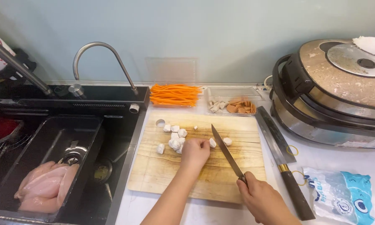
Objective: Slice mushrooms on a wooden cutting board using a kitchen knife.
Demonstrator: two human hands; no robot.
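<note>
1. Left hand [194,152] set on the wooden cutting board [166,171], fingers [204,143] curled down and pinching a white ball piece [212,143] at their tips, toward 2 o'clock from the knuckles.
2. Right hand [262,200] clenched around the handle of a slim knife [226,151], blade running up toward 11 o'clock, tip ending just above the pinched piece.
3. Blade lying just right of the left fingertips, between the held piece and one cut piece [227,141] at 3 o'clock of it.
4. Cluster of white ball pieces [176,137] heaped on the board at 10 o'clock of the left hand, nearest ones touching or just beside the fingers; cannot tell which.
5. Large cleaver [279,154] with dark handle resting on the tabletop [362,162] along the board's right edge, at 1 o'clock of the right hand.
6. Carrot strips [175,94] in a clear tray at 12 o'clock of the board; another clear tray [233,106] with sliced sausage and pale bits beside it.
7. Blue-and-white plastic bag [342,198] at 3 o'clock of the right hand; two rubber bands near the cleaver.
8. Rice cooker [333,91] at the far right.
9. Black sink [50,137] at 9 o'clock, raw chicken breasts [45,187] lying in its basin.
</note>
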